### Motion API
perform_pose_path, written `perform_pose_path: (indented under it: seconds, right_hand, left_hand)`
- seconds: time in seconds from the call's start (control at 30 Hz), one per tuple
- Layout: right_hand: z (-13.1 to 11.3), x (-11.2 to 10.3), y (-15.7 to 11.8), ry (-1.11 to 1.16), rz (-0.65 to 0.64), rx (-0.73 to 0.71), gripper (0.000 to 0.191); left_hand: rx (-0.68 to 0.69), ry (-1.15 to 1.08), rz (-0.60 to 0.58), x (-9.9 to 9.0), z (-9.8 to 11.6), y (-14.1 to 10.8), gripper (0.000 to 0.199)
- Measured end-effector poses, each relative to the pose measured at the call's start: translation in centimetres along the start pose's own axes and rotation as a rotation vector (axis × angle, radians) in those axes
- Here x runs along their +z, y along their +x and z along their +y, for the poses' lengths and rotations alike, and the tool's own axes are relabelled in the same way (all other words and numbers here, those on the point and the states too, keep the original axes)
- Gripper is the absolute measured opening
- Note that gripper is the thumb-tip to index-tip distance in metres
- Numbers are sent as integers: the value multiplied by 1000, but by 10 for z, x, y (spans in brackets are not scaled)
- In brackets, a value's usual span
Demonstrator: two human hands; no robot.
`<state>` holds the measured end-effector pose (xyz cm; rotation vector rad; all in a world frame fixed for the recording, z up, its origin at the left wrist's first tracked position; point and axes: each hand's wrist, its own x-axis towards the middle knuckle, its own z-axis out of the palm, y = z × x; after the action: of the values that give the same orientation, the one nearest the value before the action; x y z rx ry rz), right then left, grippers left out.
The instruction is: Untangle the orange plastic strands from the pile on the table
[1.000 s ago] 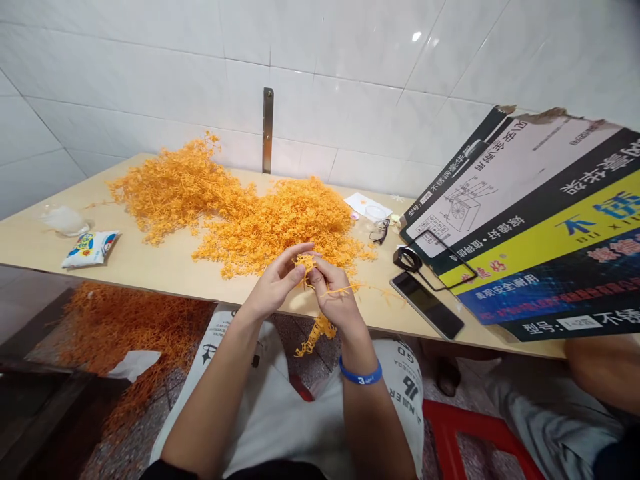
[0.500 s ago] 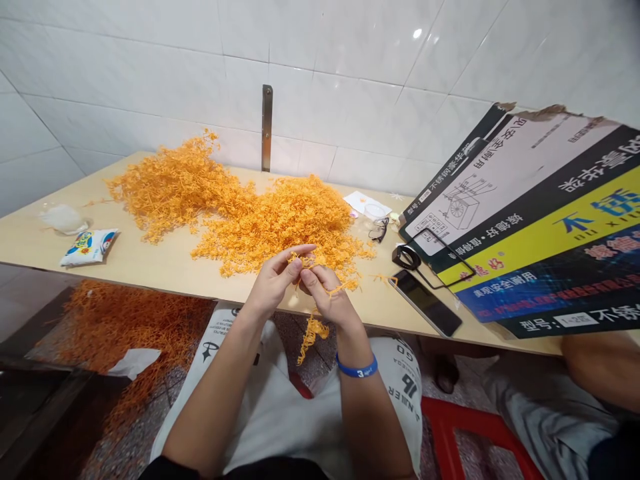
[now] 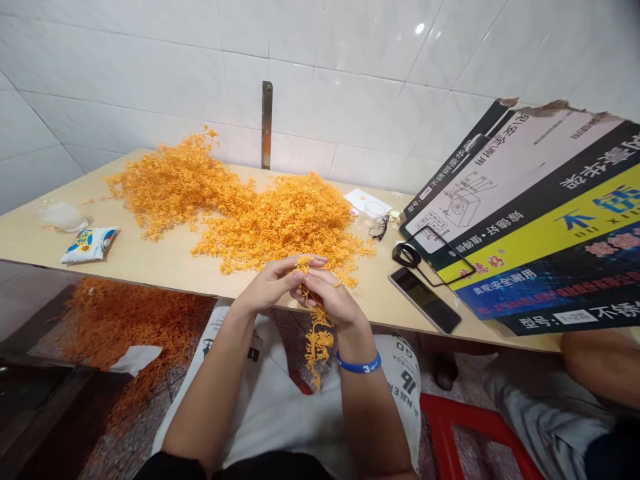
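Observation:
At the table's front edge, my left hand (image 3: 273, 285) and my right hand (image 3: 331, 293) meet, fingers closed around an orange branching plastic sprig (image 3: 320, 340). Its tangled end dangles below the hands over my lap. The upper tip pokes out between thumbs and fingers; the part inside the grip is hidden. Just behind my hands lies a big heap of similar orange sprigs (image 3: 285, 220), spreading toward the left back of the table. A blue wristband (image 3: 359, 364) is on my right wrist.
Right of the heap are eyeglasses (image 3: 380, 228), a phone (image 3: 425, 300), a black wire stand (image 3: 407, 255) and printed cardboard (image 3: 550, 227). A small packet (image 3: 90, 245) lies left on the table (image 3: 150, 263). Darker orange sprigs (image 3: 135, 320) fill the space below. Another person's arm (image 3: 600, 367) is at right.
Both hands have come closer together and slightly lower, fingers overlapping more. More of the orange sprig now hangs beneath them, and the strand that stuck out to the right is gone from there.

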<state>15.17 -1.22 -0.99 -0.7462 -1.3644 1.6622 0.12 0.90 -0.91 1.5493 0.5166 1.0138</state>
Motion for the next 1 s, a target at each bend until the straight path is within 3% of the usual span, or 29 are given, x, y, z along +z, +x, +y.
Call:
perform_pose_path:
  seconds: [0.2, 0.33, 0.43, 0.53, 0.63, 0.83, 0.93, 1.0]
  right_hand:
    - [2, -2, -1, 48, -52, 35, 41]
    - [6, 0, 1, 18, -6, -49, 37]
    - [10, 3, 4, -139, -21, -187, 38]
    - [12, 5, 7, -305, -4, -308, 44]
    - [14, 6, 9, -365, 6, -322, 44]
    - [12, 2, 12, -406, 16, -291, 42]
    - [10, 6, 16, -487, 69, -287, 41]
    - [9, 13, 19, -596, 179, -294, 39]
  left_hand:
    - [-114, -94, -37, -1, 5, -4, 60]
    - [-68, -126, 119, 2, -3, -2, 39]
    - [-23, -231, 232, 8, -5, 0, 49]
    - [-34, -359, 350, 17, -1, 3, 45]
    - [-53, -471, 452, 23, 4, 4, 43]
    - [-103, -589, 543, 28, -4, 10, 35]
    - [-75, -569, 656, 32, -10, 12, 33]
    - [-10, -437, 769, 34, -12, 13, 33]
